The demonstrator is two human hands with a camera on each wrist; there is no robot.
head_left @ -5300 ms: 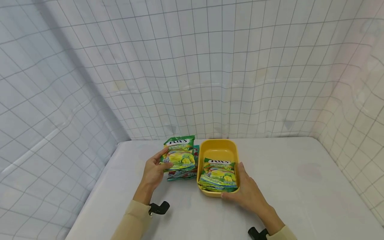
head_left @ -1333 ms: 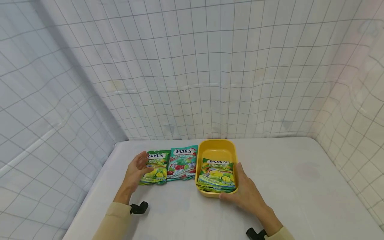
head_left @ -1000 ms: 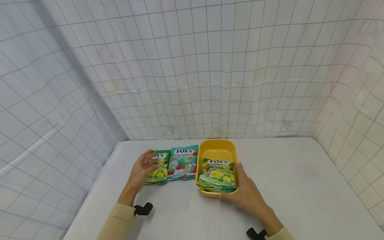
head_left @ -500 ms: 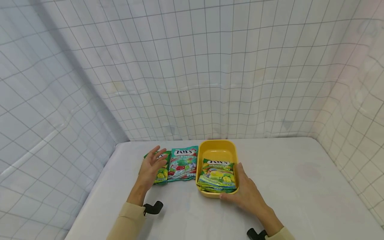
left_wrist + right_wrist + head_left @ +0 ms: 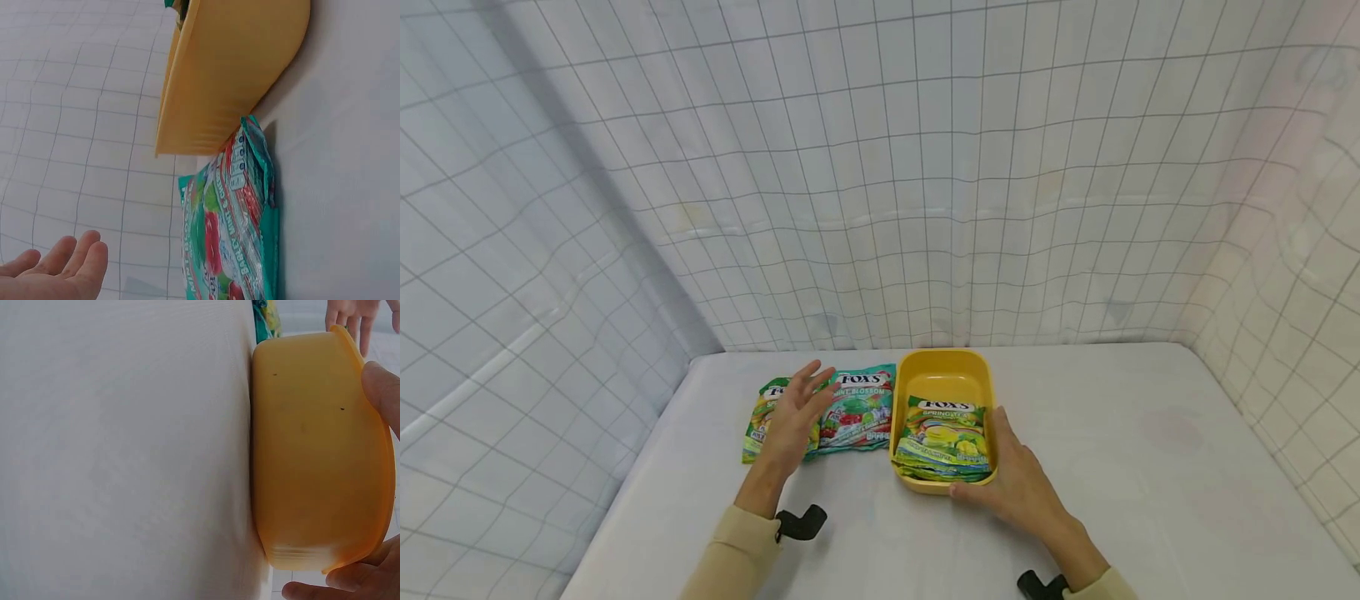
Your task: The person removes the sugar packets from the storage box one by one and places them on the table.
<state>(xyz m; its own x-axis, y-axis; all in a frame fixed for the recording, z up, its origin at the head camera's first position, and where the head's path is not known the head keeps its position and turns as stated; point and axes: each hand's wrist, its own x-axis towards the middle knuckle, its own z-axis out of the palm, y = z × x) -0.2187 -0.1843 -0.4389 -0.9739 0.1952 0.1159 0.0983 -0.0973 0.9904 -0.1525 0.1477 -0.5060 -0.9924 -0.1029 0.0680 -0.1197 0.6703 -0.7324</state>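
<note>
My left hand (image 5: 793, 421) hovers with its fingers extended and nothing in them. It overlaps a green Fox's Spring Tea candy bag (image 5: 763, 421) lying flat on the table, and its fingertips reach over the edge of a teal Fox's Mint Blossom candy bag (image 5: 859, 410). In the left wrist view, the teal bag (image 5: 219, 231) lies against the yellow tub (image 5: 231, 75), apart from the fingers (image 5: 65, 269). My right hand (image 5: 1018, 475) grips the tub's near right corner, thumb (image 5: 382, 394) and fingers at its rim. Stacked Spring Tea bags (image 5: 943, 442) fill the tub's near part.
A white table (image 5: 1112, 467) carries everything, with pale grid-patterned cloth (image 5: 925, 208) hanging behind it and at both sides. The tub's yellow floor (image 5: 946, 379) shows at its far end. Each wrist bears a black camera mount (image 5: 802, 522).
My left hand, earlier holding a Spring Tea bag above the teal one, has laid it on the table at the left and let go, then moved right toward the teal bag. My right hand stays put.
</note>
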